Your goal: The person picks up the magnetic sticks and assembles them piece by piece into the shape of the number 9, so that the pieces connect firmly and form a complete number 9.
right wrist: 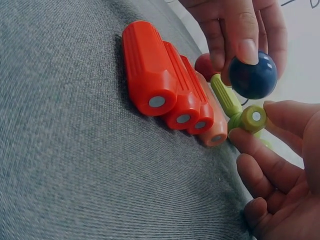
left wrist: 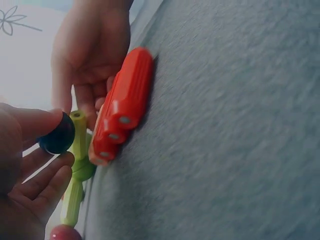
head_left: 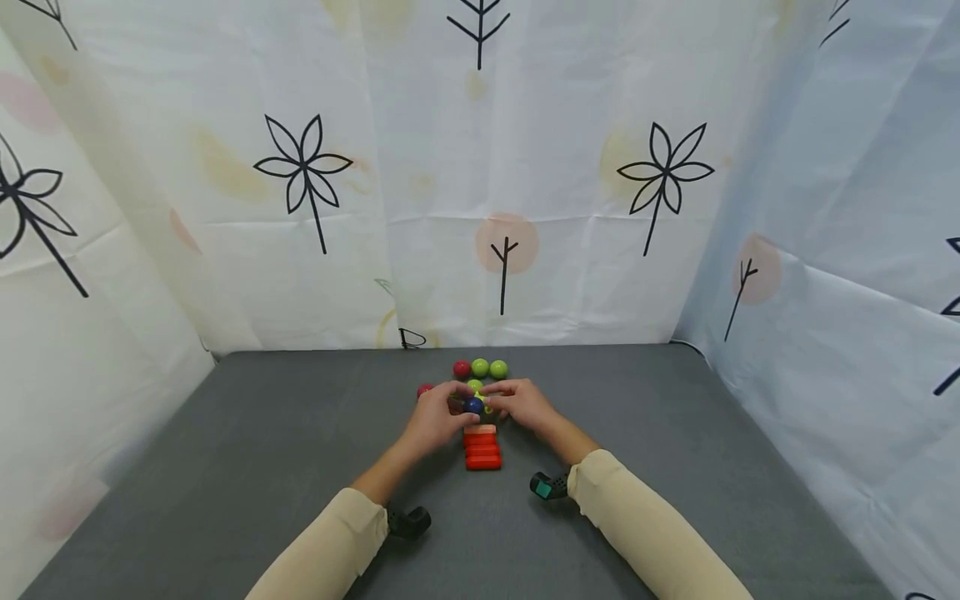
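My left hand (head_left: pixel 441 410) pinches a dark blue ball (right wrist: pixel 254 75) between thumb and fingers. Across from it, my right hand (head_left: pixel 522 402) pinches a yellow-green ridged rod (right wrist: pixel 252 119), whose round metal-tipped end faces the right wrist camera. The ball is very close to that rod; whether they touch I cannot tell. Behind it, another yellow-green rod (left wrist: pixel 73 202) runs toward a red ball (left wrist: pixel 65 233), with a green ball (left wrist: pixel 84 171) at the joint. Fingers partly hide this group in the head view.
Nearer than the hands, several red rods (head_left: pixel 482 451) and a peach rod (head_left: pixel 480 430) lie side by side on the grey table (head_left: pixel 300 467). Beyond the hands sit a red ball (head_left: pixel 461 369) and two green balls (head_left: pixel 490 368). Patterned cloth (head_left: pixel 420 167) hangs behind.
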A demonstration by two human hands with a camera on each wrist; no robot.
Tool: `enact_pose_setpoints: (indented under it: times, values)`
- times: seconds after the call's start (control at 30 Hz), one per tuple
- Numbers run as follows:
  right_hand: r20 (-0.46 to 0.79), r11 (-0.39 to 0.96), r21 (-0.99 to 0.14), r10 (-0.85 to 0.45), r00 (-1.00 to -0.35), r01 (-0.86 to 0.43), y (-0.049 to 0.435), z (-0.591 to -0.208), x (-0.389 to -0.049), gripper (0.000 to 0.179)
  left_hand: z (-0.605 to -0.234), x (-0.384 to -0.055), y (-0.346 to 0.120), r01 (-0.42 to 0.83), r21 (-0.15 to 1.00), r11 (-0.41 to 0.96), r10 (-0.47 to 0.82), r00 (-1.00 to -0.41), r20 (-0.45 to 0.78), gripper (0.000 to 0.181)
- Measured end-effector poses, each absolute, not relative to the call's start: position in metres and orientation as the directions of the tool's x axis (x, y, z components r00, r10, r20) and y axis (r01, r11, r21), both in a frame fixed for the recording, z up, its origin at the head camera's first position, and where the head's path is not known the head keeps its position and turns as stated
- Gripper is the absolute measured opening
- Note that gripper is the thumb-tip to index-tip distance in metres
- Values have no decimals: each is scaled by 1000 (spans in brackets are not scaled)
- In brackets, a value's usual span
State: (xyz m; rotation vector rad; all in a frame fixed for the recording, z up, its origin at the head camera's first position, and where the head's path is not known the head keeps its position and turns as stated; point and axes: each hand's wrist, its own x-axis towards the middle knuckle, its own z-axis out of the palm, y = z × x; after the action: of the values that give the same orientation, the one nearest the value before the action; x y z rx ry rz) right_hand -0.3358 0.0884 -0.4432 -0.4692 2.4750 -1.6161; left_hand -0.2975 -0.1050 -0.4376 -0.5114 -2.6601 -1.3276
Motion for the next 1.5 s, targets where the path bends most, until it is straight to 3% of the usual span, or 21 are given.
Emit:
enact_pose_setpoints:
  times: [0.33, 0.77, 1.5]
  values:
    - [46, 359, -917, -331, -942, -171, 85, -446, -337, 26, -444, -292, -94, 313, 798, 515, 216, -948, 233, 49]
    - [34, 356, -922, -315, -949, -151, 87, -444, -337, 23, -446, -288, -83, 333, 769, 546, 211, -943, 259, 60]
    - [27, 382, -913, -294, -956, -143, 88, -440, -335, 26, -448, -287, -70, 344, 713, 611, 183, -938, 295, 61]
